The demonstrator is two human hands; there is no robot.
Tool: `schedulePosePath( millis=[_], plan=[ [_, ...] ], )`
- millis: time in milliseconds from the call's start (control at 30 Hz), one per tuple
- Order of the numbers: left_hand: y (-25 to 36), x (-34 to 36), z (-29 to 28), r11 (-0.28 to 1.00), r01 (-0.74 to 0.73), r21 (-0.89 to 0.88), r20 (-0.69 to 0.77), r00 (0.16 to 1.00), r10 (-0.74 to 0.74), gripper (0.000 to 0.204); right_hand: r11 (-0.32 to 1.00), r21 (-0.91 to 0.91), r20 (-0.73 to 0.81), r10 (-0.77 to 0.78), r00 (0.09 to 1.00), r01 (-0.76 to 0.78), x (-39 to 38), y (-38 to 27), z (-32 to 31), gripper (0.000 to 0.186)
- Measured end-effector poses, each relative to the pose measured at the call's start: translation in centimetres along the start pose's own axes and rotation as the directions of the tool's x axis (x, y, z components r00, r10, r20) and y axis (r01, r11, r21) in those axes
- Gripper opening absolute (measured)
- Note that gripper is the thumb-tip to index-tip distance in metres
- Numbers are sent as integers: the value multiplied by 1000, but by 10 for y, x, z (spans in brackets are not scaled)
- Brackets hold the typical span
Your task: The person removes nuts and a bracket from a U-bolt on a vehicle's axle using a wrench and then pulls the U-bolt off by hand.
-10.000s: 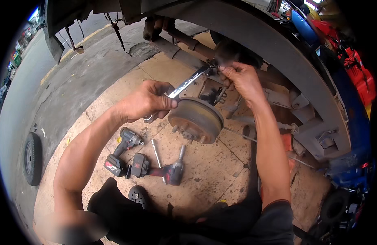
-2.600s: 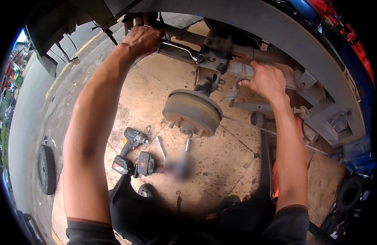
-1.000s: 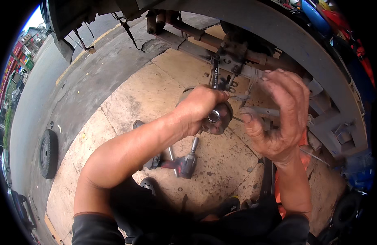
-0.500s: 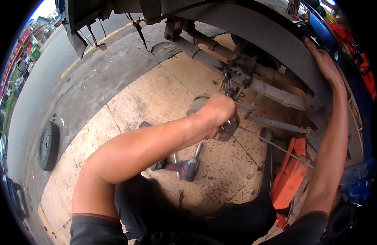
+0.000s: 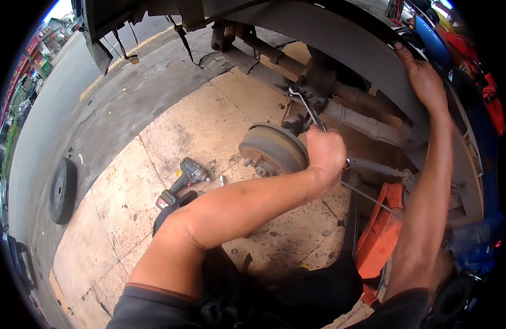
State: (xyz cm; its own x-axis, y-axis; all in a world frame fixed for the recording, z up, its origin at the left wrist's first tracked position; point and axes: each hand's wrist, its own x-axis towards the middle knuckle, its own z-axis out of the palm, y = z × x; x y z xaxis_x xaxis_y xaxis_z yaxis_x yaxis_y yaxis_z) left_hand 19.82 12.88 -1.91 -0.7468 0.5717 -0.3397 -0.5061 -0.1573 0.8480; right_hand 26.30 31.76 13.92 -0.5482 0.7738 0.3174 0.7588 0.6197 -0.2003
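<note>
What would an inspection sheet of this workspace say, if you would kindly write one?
Surface: tiled floor, stained, seams showing.
Job's things: wrench, upper end by the beam, contact unclear; drum below.
Clutter: power tool on the floor; orange stand at right.
Hands: left hand grips the wrench; right hand on the grey panel's edge, fingers mostly hidden.
Cables: dark strands hang upper left; whether cables, unclear.
Surroundings: tyre on the pavement, road beyond.
</note>
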Motion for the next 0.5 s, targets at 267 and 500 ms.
schedulePosePath(
  millis=[267,500],
  plan=[
    [-24,25,97,1000,-27,-7,-344,939,23,21,999,-37,-58,-7,998,5,-11,4,3,96],
    [-30,-3,59,912,-396,-105,63,913,404,25,998,-61,-74,22,997,-27,-16,-7,-3,92]
  ],
)
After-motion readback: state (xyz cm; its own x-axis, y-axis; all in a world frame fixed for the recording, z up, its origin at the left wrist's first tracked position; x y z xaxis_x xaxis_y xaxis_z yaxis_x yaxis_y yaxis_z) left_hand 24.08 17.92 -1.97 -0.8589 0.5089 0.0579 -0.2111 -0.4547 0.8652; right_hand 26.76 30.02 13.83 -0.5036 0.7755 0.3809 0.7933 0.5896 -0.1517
